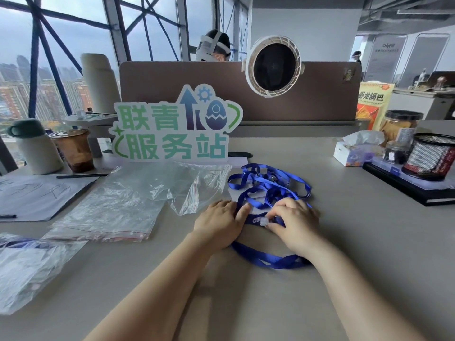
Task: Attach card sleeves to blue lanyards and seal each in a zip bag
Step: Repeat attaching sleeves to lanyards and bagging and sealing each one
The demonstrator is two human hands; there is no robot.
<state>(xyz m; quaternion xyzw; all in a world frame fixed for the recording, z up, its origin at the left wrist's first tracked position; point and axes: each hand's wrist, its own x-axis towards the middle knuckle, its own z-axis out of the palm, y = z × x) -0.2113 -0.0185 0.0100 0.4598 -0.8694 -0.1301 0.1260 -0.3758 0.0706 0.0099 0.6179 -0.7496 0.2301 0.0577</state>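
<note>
Blue lanyards (pixel 268 185): flat woven ribbon, tangled in loose loops and lying on the grey matte worktop (pixel 357 242) at centre; small metal clips are showing among the loops. One strand is trailing back toward the person, passing under both wrists.

Left hand (pixel 221 222): lying palm down at the left edge of the tangle, its fingers (pixel 242 210) resting flat and close together on a strand, pressing rather than gripping.

Right hand (pixel 295 225): curled over the near end of the lanyards, its fingers (pixel 275 226) pinching narrowly on a small translucent plastic clip (pixel 261 220) (its exact form is too blurred to tell).

Zip bags (pixel 110 210): a flat stack of clear, crinkled plastic with red seal strips, lying left of the hands. A looser clear bag (pixel 197 183) is puckering up between the stack and the lanyards. More clear plastic packets (pixel 27 269) are lying at the near left edge.

Also standing on the worktop: a cut-out sign (pixel 172 131) with green characters, a plastic cup (pixel 73 148) of brown drink, a white bottle (pixel 37 148), a tissue box (pixel 354 151) and a round black mesh pot (pixel 430 156).
</note>
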